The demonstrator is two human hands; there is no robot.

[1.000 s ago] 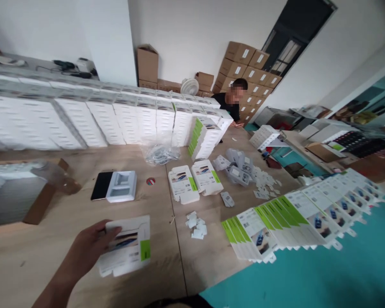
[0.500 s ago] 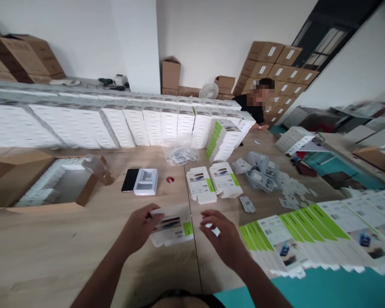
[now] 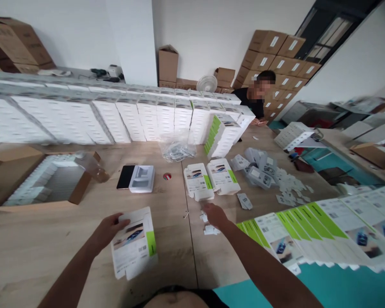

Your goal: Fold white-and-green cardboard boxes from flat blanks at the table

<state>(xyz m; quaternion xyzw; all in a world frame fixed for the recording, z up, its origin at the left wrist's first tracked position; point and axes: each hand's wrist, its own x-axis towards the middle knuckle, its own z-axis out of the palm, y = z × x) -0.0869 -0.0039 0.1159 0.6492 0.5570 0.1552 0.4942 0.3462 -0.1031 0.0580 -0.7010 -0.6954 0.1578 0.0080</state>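
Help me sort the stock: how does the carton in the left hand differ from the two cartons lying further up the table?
The flat carton is gripped by the left hand near the table edge; the two cartons lie untouched mid-table, side by side. The held one looks larger, being nearer. All are white with a green stripe and product picture.

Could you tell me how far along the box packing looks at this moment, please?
Done: a long wall of stacked white boxes lines the table's far side. In hand: the left hand holds a flat carton, and the right hand reaches over small white pieces. Left: a row of flat cartons at the right and two more mid-table lie unfolded.
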